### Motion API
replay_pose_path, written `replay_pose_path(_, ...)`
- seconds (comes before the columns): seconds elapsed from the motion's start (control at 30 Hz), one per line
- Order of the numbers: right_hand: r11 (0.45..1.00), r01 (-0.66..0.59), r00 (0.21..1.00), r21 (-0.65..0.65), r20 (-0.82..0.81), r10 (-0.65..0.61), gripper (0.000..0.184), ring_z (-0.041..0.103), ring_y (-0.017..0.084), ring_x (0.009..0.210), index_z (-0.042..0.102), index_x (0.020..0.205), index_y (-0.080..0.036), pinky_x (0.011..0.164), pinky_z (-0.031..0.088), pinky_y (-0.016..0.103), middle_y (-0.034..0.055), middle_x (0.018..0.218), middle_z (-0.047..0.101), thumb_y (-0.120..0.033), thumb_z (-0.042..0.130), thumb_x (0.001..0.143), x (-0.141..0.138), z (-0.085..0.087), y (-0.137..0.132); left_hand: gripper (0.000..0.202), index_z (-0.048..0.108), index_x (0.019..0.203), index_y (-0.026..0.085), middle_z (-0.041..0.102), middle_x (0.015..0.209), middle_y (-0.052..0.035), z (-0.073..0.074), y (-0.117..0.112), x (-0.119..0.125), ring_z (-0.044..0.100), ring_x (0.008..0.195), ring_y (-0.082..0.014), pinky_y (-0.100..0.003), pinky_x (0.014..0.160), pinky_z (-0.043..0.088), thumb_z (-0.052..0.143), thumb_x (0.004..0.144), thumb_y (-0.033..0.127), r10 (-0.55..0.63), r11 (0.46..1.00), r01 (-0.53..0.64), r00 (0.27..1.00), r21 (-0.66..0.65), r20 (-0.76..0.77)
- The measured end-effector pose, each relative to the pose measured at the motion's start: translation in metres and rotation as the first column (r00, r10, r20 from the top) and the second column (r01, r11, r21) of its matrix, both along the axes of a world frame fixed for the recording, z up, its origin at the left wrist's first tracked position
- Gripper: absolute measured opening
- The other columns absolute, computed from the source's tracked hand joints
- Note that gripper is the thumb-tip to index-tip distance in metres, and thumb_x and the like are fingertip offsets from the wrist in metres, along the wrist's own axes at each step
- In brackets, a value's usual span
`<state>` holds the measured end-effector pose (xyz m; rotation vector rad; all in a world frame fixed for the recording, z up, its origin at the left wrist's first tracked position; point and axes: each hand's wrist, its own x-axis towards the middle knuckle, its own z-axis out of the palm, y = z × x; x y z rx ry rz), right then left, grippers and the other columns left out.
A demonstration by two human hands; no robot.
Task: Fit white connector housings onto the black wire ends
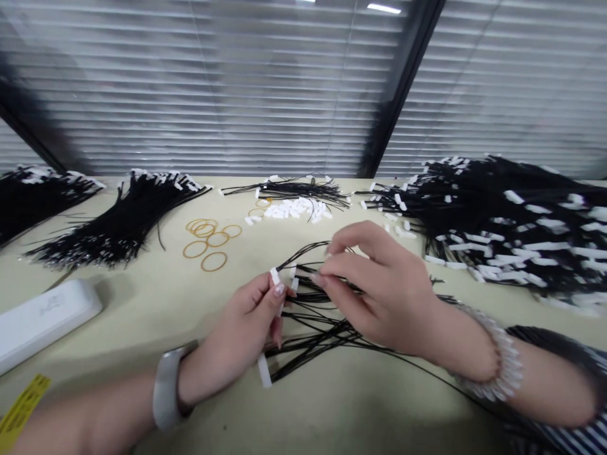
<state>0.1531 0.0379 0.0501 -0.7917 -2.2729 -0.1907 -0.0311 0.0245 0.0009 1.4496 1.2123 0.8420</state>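
Note:
Between thumb and fingers, my left hand [253, 309] pinches a small white connector [275, 276] with thin black wires running out of it to the right. My right hand [379, 291] is over those black wires [322, 297], thumb and fingertips pinched close together at them. Whether a single wire sits in that pinch is too fine to see clearly. Below my left hand, another white connector [264, 371] lies on the table with its wires crossing to the right under my right hand. More white connector ends show beside my left fingers.
Yellow rubber bands [213, 261] lie left of centre. Behind my hands are loose white connectors [298, 208] and a small wire bundle [298, 188]. Big wire bundles stand left [128, 218] and right [502, 215]. A white box-shaped device [52, 319] lies at left.

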Motion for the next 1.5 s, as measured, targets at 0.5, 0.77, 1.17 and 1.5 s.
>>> replay_pose_path(0.5, 0.944, 0.262, 0.818, -0.199, 0.564, -0.107, 0.021, 0.050, 0.012, 0.056, 0.053, 0.069, -0.017, 0.049, 0.026, 0.026, 0.0013, 0.067, 0.061, -0.021, 0.041, 0.087, -0.013, 0.001, -0.008, 0.034, 0.050, 0.079, 0.017, 0.046, 0.050, 0.0055, -0.005, 0.000, -0.004, 0.039, 0.041, -0.0068, -0.017, 0.040, 0.030, 0.040, 0.086, 0.049, 0.011, 0.999, -0.014, 0.996, 0.036, 0.089)
replay_pose_path(0.77, 0.854, 0.476, 0.698, 0.211, 0.500, -0.513, 0.013, 0.044, 0.013, 0.042, 0.053, 0.073, -0.017, 0.044, 0.014, 0.027, 0.0017, 0.049, 0.052, -0.013, 0.045, 0.082, 0.005, 0.017, -0.002, 0.029, 0.047, 0.076, 0.015, 0.045, 0.052, 0.0047, -0.003, 0.001, 0.000, 0.040, 0.044, -0.0075, -0.019, 0.042, 0.031, 0.042, 0.085, 0.043, 0.107, 0.994, -0.107, 0.973, -0.009, 0.205)
replay_pose_path(1.17, 0.745, 0.610, 0.775, 0.269, -0.008, -0.632, 0.020, 0.051, 0.011, 0.043, 0.064, 0.091, -0.017, 0.045, 0.030, 0.024, 0.0019, 0.055, 0.062, -0.027, 0.047, 0.087, 0.044, 0.022, 0.000, 0.031, 0.049, 0.083, 0.017, 0.047, 0.050, 0.0056, 0.000, 0.000, -0.001, 0.038, 0.040, -0.0064, -0.017, 0.039, 0.028, 0.038, 0.088, 0.046, 0.030, 0.998, -0.024, 0.994, -0.060, 0.110)
replay_pose_path(1.5, 0.873, -0.096, 0.666, -0.478, -0.682, -0.301, 0.014, 0.063, 0.016, 0.085, 0.065, 0.090, -0.021, 0.067, 0.051, 0.030, 0.0044, 0.098, 0.066, -0.021, 0.061, 0.076, 0.053, 0.043, 0.001, 0.032, 0.051, 0.086, 0.017, 0.047, 0.054, 0.0048, -0.002, -0.002, -0.003, 0.044, 0.043, -0.0069, -0.017, 0.040, 0.030, 0.039, 0.087, 0.047, 0.001, 0.998, 0.005, 0.996, -0.058, 0.095)
